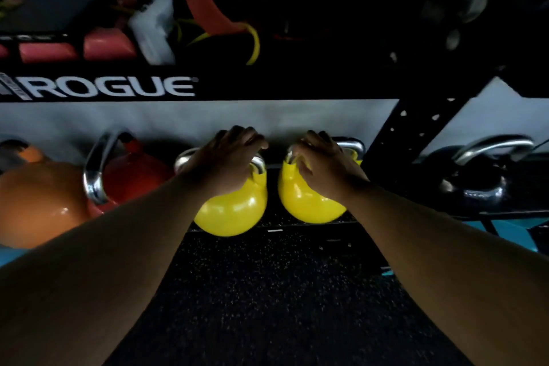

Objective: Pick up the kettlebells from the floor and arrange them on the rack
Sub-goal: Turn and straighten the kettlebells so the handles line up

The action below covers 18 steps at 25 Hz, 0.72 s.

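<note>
Both hands [228, 157] [323, 160] curled over kettlebell handles [258, 162]

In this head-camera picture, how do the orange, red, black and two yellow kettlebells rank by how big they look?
1. Orange kettlebell, partly cut off.
2. Left yellow kettlebell and right yellow kettlebell: alike.
The red kettlebell and black kettlebell are partly hidden or dim: unsure.

In front of me the black steel rack [386, 140] carries on its low shelf an orange kettlebell [38, 202], a red one [133, 175], two yellow ones side by side [234, 211] [303, 202] and a black one [475, 187], all with bare metal handles. Its upper shelf, marked ROGUE, holds pink pads [108, 47] and tangled red and yellow bands [219, 24]. Below lies speckled black rubber floor [267, 291].
</note>
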{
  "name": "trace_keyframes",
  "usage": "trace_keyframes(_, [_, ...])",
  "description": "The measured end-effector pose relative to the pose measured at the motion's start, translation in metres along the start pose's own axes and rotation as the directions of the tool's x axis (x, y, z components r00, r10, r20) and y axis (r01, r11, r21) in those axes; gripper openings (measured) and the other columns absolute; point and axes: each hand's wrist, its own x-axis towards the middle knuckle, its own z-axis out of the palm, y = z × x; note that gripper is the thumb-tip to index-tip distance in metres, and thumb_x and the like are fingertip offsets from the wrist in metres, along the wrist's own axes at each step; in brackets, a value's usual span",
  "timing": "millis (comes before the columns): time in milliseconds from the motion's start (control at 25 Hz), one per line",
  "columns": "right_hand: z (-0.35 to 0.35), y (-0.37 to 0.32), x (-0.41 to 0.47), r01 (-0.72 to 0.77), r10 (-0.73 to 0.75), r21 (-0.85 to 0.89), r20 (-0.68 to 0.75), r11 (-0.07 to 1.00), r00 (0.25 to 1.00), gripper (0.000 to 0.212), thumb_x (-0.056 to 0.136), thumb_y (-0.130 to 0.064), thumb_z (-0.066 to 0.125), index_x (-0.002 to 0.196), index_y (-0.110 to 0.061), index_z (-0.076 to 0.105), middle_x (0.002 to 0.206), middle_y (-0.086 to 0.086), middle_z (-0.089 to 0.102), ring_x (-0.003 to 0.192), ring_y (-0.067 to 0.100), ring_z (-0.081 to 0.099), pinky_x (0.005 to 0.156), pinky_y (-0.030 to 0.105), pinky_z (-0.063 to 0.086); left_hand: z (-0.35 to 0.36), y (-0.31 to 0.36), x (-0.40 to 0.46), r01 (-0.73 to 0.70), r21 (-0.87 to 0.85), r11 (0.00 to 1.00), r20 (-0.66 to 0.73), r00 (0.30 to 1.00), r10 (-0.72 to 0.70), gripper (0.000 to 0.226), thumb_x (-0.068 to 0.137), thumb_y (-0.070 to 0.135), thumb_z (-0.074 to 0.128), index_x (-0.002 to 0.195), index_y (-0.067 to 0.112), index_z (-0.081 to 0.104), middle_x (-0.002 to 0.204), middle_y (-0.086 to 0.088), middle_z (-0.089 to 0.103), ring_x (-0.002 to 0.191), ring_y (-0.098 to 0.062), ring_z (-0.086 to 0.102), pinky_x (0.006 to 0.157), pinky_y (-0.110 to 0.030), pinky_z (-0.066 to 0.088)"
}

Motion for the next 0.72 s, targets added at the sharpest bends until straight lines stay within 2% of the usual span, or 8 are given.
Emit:
trace_keyframes(120, [-0.034, 0.05, -0.053, -0.045, 0.048, -0.085, 0.032, 0.995, 0.998, 0.024, 0.083, -0.012, 0.058, 0.106, -0.008, 0.064, 0.11, 0.018, 0.061, 0.107, 0.04, 0.055, 0.084, 0.046, 0.049, -0.007, 0.065, 0.038, -0.054, -0.02, 0.998, 0.051, 0.997, 0.055, 0.041, 0.074, 0.009, 0.062, 0.114, 0.016, 0.064, 0.115, -0.009, 0.064, 0.104, -0.033, 0.06, 0.081, -0.039, 0.048])
trace_keyframes(240, [-0.07, 0.108, -0.114, -0.073, 0.091, -0.187, 0.091, 0.98, 0.992, 0.02, 0.083, -0.015, 0.054, 0.101, -0.011, 0.063, 0.107, 0.016, 0.063, 0.103, 0.038, 0.057, 0.087, 0.046, 0.048, -0.001, 0.136, 0.074, -0.102, -0.008, 0.995, 0.145, 0.984, 0.102, 0.041, 0.076, 0.012, 0.059, 0.116, 0.017, 0.063, 0.125, -0.008, 0.063, 0.116, -0.031, 0.058, 0.089, -0.038, 0.048])
trace_keyframes(320, [-0.094, 0.148, -0.154, -0.114, 0.134, -0.216, 0.082, 0.97, 0.988, 0.016, 0.081, -0.013, 0.056, 0.095, -0.012, 0.064, 0.101, 0.014, 0.065, 0.1, 0.037, 0.059, 0.086, 0.044, 0.049, 0.003, 0.183, 0.1, -0.176, 0.019, 0.984, 0.216, 0.962, 0.168, 0.041, 0.079, 0.016, 0.055, 0.12, 0.019, 0.058, 0.13, -0.005, 0.057, 0.124, -0.028, 0.051, 0.096, -0.04, 0.045])
trace_keyframes(400, [-0.116, 0.196, -0.198, -0.184, 0.206, -0.257, 0.062, 0.949, 0.977, 0.015, 0.081, -0.012, 0.055, 0.092, -0.011, 0.065, 0.1, 0.013, 0.067, 0.102, 0.037, 0.059, 0.088, 0.044, 0.047, 0.005, 0.235, 0.129, -0.221, 0.001, 0.975, 0.26, 0.942, 0.213, 0.036, 0.08, 0.016, 0.053, 0.116, 0.02, 0.057, 0.122, -0.004, 0.056, 0.121, -0.028, 0.05, 0.094, -0.04, 0.044])
trace_keyframes(480, [-0.134, 0.239, -0.238, -0.228, 0.273, -0.336, 0.092, 0.914, 0.958, 0.021, 0.084, -0.016, 0.05, 0.098, -0.013, 0.065, 0.106, 0.012, 0.065, 0.108, 0.036, 0.056, 0.092, 0.043, 0.043, 0.009, 0.282, 0.157, -0.198, -0.014, 0.98, 0.254, 0.947, 0.195, 0.028, 0.078, 0.017, 0.054, 0.106, 0.022, 0.058, 0.113, -0.003, 0.056, 0.114, -0.028, 0.053, 0.087, -0.037, 0.045])
trace_keyframes(560, [-0.147, 0.275, -0.267, -0.271, 0.315, -0.353, 0.075, 0.896, 0.946, 0.02, 0.083, -0.015, 0.052, 0.097, -0.012, 0.065, 0.107, 0.013, 0.067, 0.106, 0.037, 0.058, 0.089, 0.043, 0.043, 0.013, 0.32, 0.182, -0.129, -0.057, 0.99, 0.258, 0.956, 0.14, 0.025, 0.08, 0.017, 0.053, 0.104, 0.023, 0.057, 0.115, -0.003, 0.054, 0.114, -0.029, 0.053, 0.088, -0.04, 0.047])
trace_keyframes(640, [-0.156, 0.299, -0.279, -0.306, 0.344, -0.338, 0.058, 0.89, 0.937, 0.019, 0.082, -0.013, 0.054, 0.096, -0.01, 0.066, 0.105, 0.015, 0.068, 0.101, 0.038, 0.06, 0.087, 0.044, 0.046, 0.019, 0.343, 0.202, -0.103, -0.071, 0.992, 0.276, 0.954, 0.119, 0.027, 0.084, 0.015, 0.049, 0.11, 0.021, 0.055, 0.121, -0.006, 0.051, 0.117, -0.03, 0.048, 0.092, -0.046, 0.046])
trace_keyframes(720, [-0.157, 0.325, -0.28, -0.32, 0.352, -0.319, 0.046, 0.892, 0.935, 0.019, 0.083, -0.014, 0.056, 0.098, -0.008, 0.066, 0.104, 0.016, 0.069, 0.099, 0.038, 0.062, 0.087, 0.044, 0.047, 0.03, 0.36, 0.226, -0.135, -0.028, 0.991, 0.277, 0.951, 0.137, 0.032, 0.087, 0.016, 0.048, 0.119, 0.018, 0.051, 0.126, -0.007, 0.049, 0.12, -0.029, 0.043, 0.093, -0.045, 0.042])
